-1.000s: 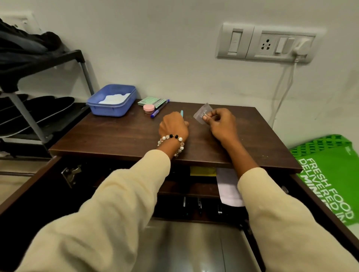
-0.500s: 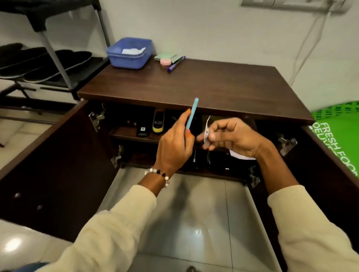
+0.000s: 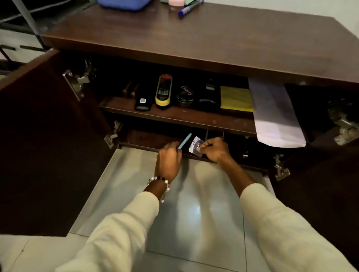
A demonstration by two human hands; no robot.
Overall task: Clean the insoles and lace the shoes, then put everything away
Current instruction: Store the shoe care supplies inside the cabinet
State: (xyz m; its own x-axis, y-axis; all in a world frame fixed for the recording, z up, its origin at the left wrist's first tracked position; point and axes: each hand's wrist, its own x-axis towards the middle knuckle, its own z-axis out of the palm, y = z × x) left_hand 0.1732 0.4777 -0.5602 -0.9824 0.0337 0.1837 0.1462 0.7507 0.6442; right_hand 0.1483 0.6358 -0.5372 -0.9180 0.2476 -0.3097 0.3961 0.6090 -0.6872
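Note:
My left hand point(image 3: 168, 158) grips a thin light-blue stick point(image 3: 185, 141) that points up and to the right. My right hand point(image 3: 213, 149) pinches a small clear plastic packet point(image 3: 195, 147) by its corner. Both hands hover at the front edge of the dark lower compartment point(image 3: 147, 138) of the open brown cabinet point(image 3: 223, 38). On the shelf above stand shoe-care items: a yellow-and-black polish applicator point(image 3: 164, 90), a round Cherry polish tin point(image 3: 185, 96) and a black bottle point(image 3: 209, 95).
Both cabinet doors point(image 3: 44, 147) stand open to the sides. A yellow cloth point(image 3: 236, 98) and a white paper sheet point(image 3: 275, 114) lie on the shelf. A blue tub point(image 3: 124, 3), a pink pot point(image 3: 175, 2) and a blue pen point(image 3: 189, 8) sit on the cabinet top. Pale floor tiles point(image 3: 184, 213) lie below.
My hands lifted the blue stick and the packet off the cabinet top and lowered them to the bottom compartment. The view tilted downward with them.

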